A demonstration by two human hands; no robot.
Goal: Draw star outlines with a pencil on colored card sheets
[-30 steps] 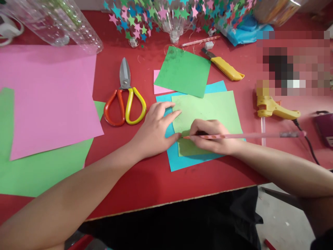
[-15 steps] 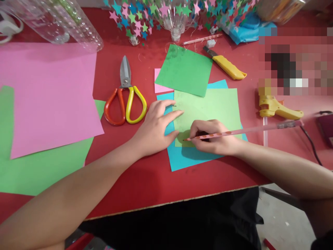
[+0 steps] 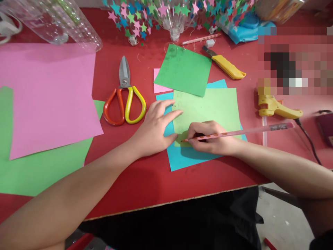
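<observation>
My right hand (image 3: pixel 212 138) is closed round a pink pencil (image 3: pixel 247 131), its tip at the lower left part of a light green sheet (image 3: pixel 215 104). Faint pencil marks show along that sheet's left side. My left hand (image 3: pixel 160 126) lies with fingers spread on the left edge of the same sheet and holds nothing. Under the light green sheet is a blue sheet (image 3: pixel 182 161). A darker green square (image 3: pixel 184 69) overlaps its top edge, with a small pink paper (image 3: pixel 159 85) partly beneath.
Scissors (image 3: pixel 125 93) lie left of my left hand. Beyond the sheets is a yellow cutter (image 3: pixel 229 66); at right stands a yellow glue gun (image 3: pixel 279 108) with a cord. Large pink (image 3: pixel 54 100) and green sheets (image 3: pixel 47 173) cover the left. Plastic bottles (image 3: pixel 62 24) and paper stars (image 3: pixel 137 17) line the back.
My right hand and the pencil tip have shifted slightly left on the light green sheet, and the pencil's far end has moved left too. My left hand stays in place on the paper.
</observation>
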